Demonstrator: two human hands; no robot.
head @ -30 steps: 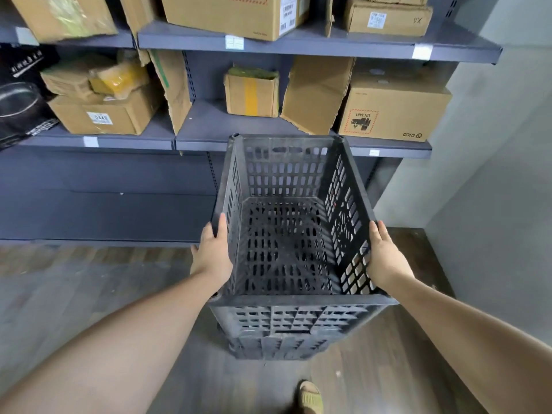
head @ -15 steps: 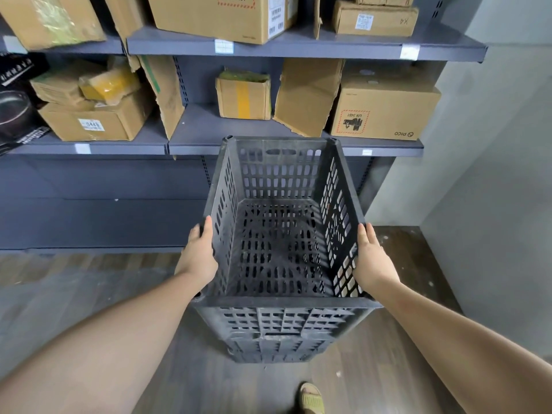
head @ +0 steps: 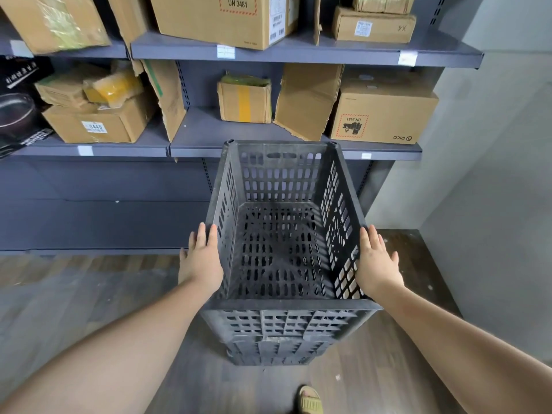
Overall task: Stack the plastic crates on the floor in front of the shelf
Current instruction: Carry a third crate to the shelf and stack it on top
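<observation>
A dark grey rectangular plastic crate (head: 283,234) with slotted lattice walls and a perforated ribbed floor fills the centre of the frame, its open mouth facing up and its rim a flat moulded band with small knobs at the far corners; it sits on top of further grey plastic crates (head: 277,345) of the same slotted make, whose near walls show below its rim in the lower centre, the stack standing on the dark wood-grain plank floor (head: 74,294) just in front of the grey metal shelf unit (head: 298,52). The left hand (head: 200,258) lies flat against the outside of the crate's left wall, fingers straight and together, pointing away, not curled over the rim; the right hand (head: 377,264) presses likewise against the right wall, fingers extended and slightly spread, holding nothing in a curl. Both bare forearms run in from the lower corners. On the shelves across the top of the frame stand matte brown cardboard boxes, among them a large carton printed UN 3481 (head: 221,19) at upper centre, a small box with a yellow tape stripe (head: 245,100) in the middle, and a squarer carton marked PICO (head: 385,115) at the right. A torn flat sheet of cardboard (head: 307,100) leans between those two. A tan ridged sandal (head: 310,401) shows at the bottom edge, and a smooth pale wall (head: 493,174) fills the right side
</observation>
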